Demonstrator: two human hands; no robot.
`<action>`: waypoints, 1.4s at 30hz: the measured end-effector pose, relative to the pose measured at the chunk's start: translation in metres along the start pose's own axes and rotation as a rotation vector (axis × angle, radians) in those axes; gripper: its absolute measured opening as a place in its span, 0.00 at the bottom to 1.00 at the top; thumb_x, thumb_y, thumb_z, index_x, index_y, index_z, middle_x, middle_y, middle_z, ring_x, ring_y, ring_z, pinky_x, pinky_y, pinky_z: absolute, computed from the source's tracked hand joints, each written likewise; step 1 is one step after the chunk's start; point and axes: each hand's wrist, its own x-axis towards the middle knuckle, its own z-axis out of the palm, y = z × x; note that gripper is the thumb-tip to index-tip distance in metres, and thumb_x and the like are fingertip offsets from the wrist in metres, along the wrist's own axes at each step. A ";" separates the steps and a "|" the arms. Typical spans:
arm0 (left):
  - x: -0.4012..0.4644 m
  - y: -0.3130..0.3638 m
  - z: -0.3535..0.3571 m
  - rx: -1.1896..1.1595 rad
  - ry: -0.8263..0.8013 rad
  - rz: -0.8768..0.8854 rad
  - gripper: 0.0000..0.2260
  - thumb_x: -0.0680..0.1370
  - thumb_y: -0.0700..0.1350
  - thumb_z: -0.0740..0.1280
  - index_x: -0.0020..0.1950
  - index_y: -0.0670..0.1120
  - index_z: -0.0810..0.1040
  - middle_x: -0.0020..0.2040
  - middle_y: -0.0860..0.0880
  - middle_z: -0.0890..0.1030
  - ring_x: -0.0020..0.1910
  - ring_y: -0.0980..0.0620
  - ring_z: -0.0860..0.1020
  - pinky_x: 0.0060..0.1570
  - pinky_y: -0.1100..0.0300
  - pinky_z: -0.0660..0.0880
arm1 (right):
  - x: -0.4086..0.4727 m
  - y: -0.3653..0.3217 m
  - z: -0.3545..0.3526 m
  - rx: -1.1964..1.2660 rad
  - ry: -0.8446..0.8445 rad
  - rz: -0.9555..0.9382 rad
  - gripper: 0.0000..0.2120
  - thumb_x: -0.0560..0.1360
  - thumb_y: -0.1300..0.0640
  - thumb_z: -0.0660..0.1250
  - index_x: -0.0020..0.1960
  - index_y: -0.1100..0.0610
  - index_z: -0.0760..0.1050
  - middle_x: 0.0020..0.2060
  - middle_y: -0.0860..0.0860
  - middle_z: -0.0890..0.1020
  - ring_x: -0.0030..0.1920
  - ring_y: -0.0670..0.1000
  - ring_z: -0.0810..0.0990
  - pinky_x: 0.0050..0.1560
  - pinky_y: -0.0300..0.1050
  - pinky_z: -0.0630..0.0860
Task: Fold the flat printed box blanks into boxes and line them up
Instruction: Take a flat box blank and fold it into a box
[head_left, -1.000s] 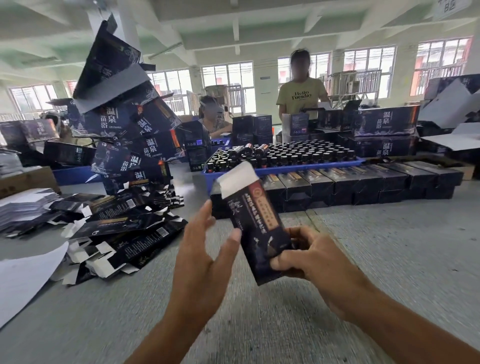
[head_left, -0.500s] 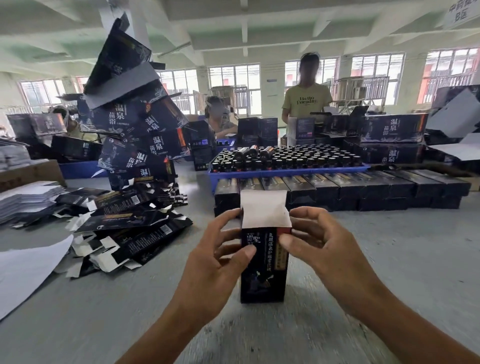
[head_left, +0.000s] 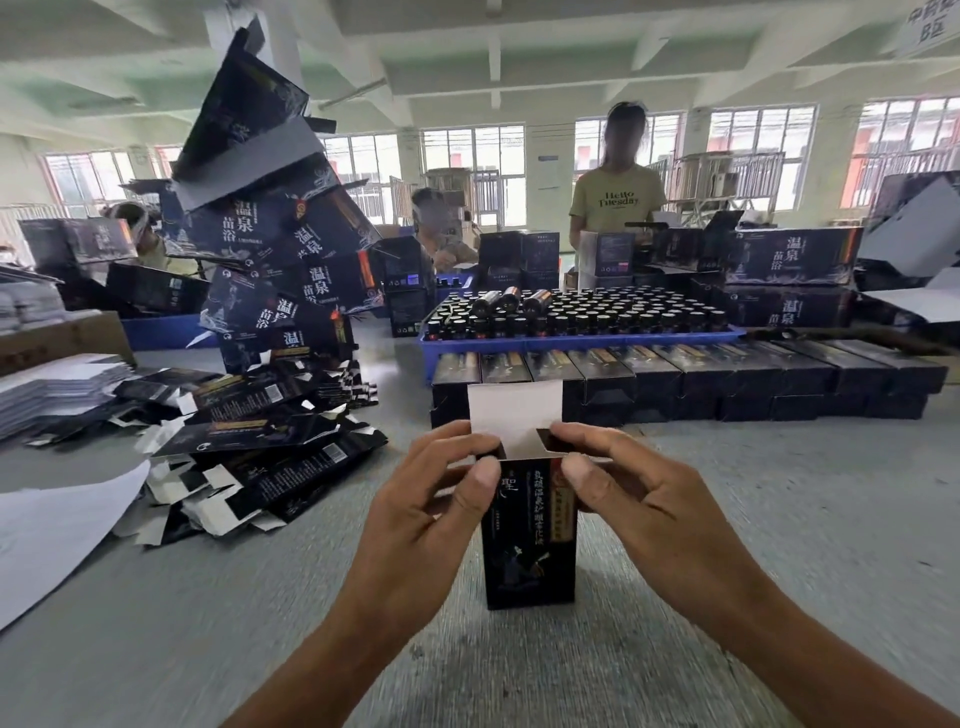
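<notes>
A dark printed box (head_left: 530, 551) stands upright on the grey table (head_left: 779, 519) in front of me, its white top flap (head_left: 514, 410) raised. My left hand (head_left: 431, 499) pinches its upper left corner, thumb on the front face and fingers over the side flap. My right hand (head_left: 639, 493) pinches the upper right corner the same way. A heap of flat printed blanks (head_left: 249, 447) lies to the left. A row of folded boxes (head_left: 691, 379) runs along the table just behind the held box.
A blue tray (head_left: 571, 343) full of small dark bottles sits behind the row. A leaning tower of larger dark cartons (head_left: 270, 234) rises at the left. White sheets (head_left: 47, 525) lie at the far left. People work at the far side of the table.
The box was tilted in the air in my right hand; it now stands upright on the table. Both hands have closed in on its top corners, and the view has moved nearer.
</notes>
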 end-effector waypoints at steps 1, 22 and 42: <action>0.001 0.001 0.001 0.009 0.022 0.018 0.11 0.78 0.59 0.67 0.58 0.60 0.81 0.64 0.59 0.78 0.63 0.56 0.78 0.54 0.66 0.75 | 0.000 -0.001 0.000 0.005 0.003 -0.004 0.15 0.74 0.40 0.64 0.60 0.34 0.78 0.56 0.34 0.83 0.57 0.37 0.81 0.54 0.33 0.79; -0.004 0.015 0.002 -0.073 -0.009 0.029 0.11 0.80 0.53 0.67 0.60 0.54 0.82 0.66 0.54 0.80 0.64 0.53 0.79 0.56 0.60 0.78 | -0.002 -0.003 0.003 0.088 0.131 -0.056 0.13 0.77 0.56 0.70 0.59 0.43 0.81 0.52 0.39 0.85 0.56 0.39 0.83 0.50 0.26 0.75; -0.002 0.009 0.001 0.210 0.088 0.247 0.11 0.80 0.43 0.67 0.60 0.48 0.83 0.63 0.53 0.81 0.60 0.56 0.81 0.49 0.69 0.78 | -0.001 0.002 0.005 -0.059 0.130 -0.110 0.09 0.79 0.53 0.67 0.55 0.43 0.82 0.58 0.33 0.81 0.60 0.38 0.79 0.57 0.33 0.77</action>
